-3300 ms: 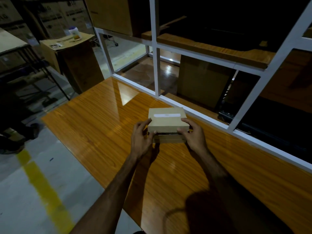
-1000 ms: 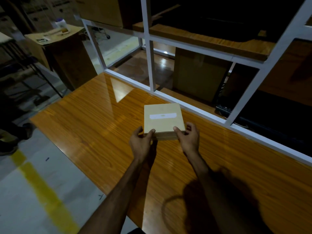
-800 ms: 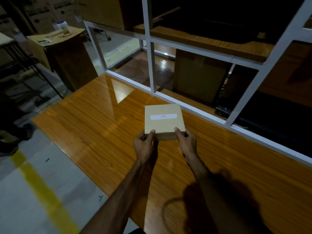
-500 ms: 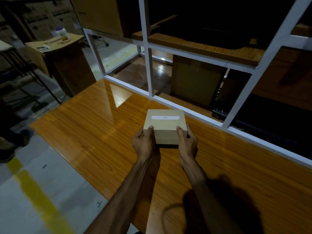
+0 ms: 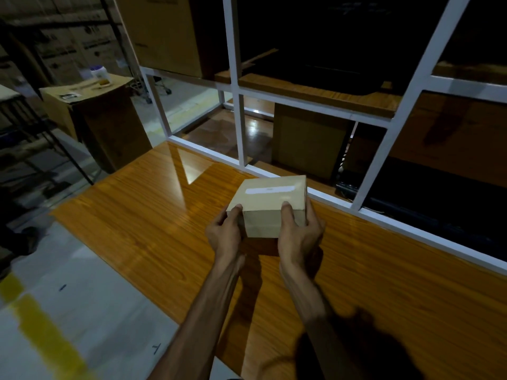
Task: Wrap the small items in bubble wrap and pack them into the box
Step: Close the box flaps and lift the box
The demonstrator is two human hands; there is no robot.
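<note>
2 hands, left hand (image 5: 225,231) and right hand (image 5: 299,231), grasp the box (image 5: 270,200) above the table (image 5: 137,229); keep it level, thumbs on top.

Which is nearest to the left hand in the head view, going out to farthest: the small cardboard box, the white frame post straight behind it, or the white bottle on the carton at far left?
1. The small cardboard box: gripped by the left hand at its left side.
2. The white frame post: behind the box, past the table's far edge.
3. The white bottle: far back left, on a carton.
</note>
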